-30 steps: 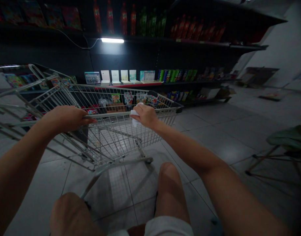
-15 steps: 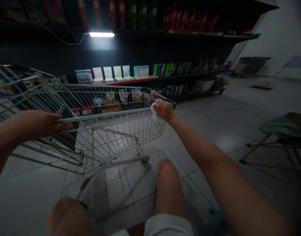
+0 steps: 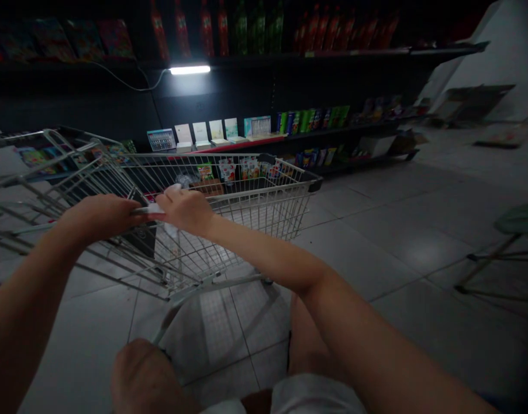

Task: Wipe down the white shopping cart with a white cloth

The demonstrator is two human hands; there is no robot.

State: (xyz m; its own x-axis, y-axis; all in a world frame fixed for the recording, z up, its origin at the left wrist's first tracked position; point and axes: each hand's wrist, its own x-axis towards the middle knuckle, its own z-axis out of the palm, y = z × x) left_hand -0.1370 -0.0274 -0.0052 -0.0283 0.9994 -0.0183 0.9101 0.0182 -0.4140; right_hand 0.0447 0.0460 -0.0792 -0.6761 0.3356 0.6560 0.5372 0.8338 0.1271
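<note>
A metal shopping cart [image 3: 264,210] stands sideways in front of me. My left hand [image 3: 98,215] is closed around the cart's near top rail, at its left part. Right beside it, my right hand [image 3: 184,210] grips a white cloth [image 3: 171,229] wrapped over the same rail. Part of the cloth sticks out above the fingers and part hangs below the rail. The two hands are almost touching. My knees are below the cart's near side.
Dark shelves behind the cart hold bottles [image 3: 206,31], upright booklets [image 3: 200,133] and cans [image 3: 307,119]. A lit tube lamp [image 3: 190,70] hangs under the upper shelf. A folding stool [image 3: 512,230] stands on the tiled floor [image 3: 376,230] at right.
My right hand has slid the cloth leftward along the rail, from the cart's far right corner to beside my left hand. My left hand stays on the rail. The view has shifted slightly left.
</note>
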